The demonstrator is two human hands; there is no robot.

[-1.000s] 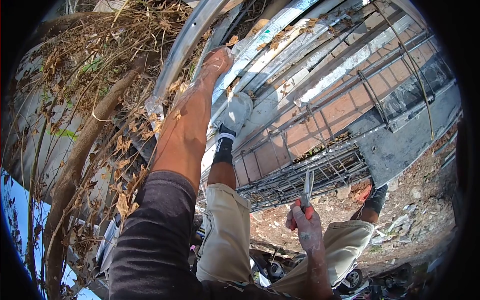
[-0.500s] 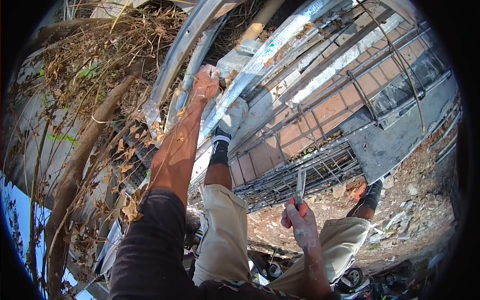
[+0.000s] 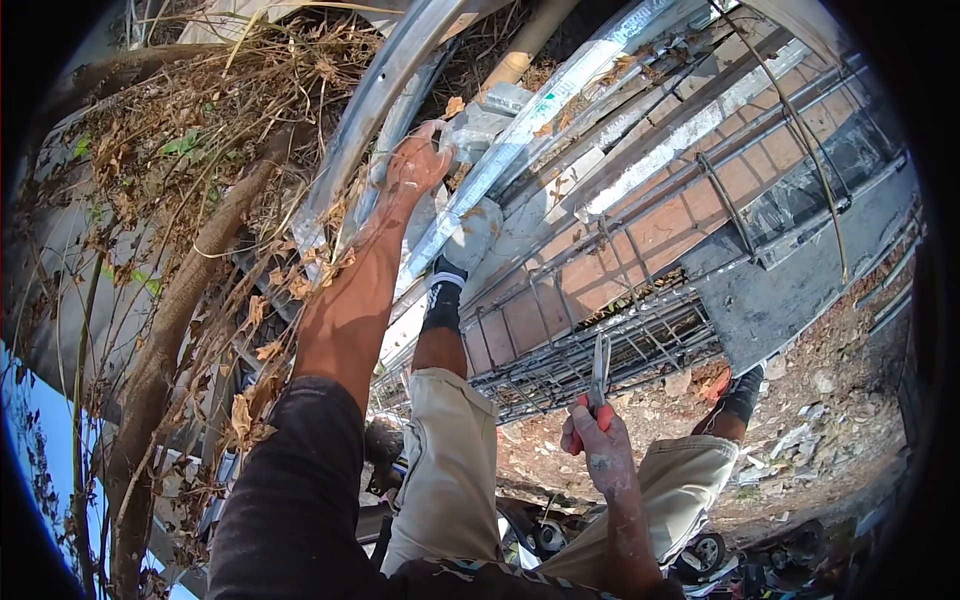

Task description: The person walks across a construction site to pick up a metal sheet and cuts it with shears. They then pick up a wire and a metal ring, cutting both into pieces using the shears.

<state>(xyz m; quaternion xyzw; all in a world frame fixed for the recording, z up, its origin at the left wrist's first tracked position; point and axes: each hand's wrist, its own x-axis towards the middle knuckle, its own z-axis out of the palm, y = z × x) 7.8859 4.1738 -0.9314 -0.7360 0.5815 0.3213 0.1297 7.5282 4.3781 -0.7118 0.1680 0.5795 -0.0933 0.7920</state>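
My left hand (image 3: 418,168) reaches forward among long metal channels, its fingers curled against the left edge of a grey, box-like piece (image 3: 474,132). What lies between those fingers is hidden. A curved metal channel (image 3: 372,100) runs just left of this hand, and a shiny straight metal channel (image 3: 520,130) lies to its right. Low in the view, my right hand (image 3: 606,448) is closed round red-handled snips (image 3: 601,375), their grey blades pointing up and away from me, touching nothing.
Wired rebar cages (image 3: 600,350) and a grey board (image 3: 790,305) lie to the right, above rubble ground (image 3: 800,430). Dry vines and a thick branch (image 3: 165,350) crowd the left. My shoe (image 3: 470,235) stands among the stacked metal lengths. A thin bent rod (image 3: 800,125) sticks up at the right.
My left hand has shifted slightly right, closer against the grey box-like piece. My right hand and the snips have hardly moved.
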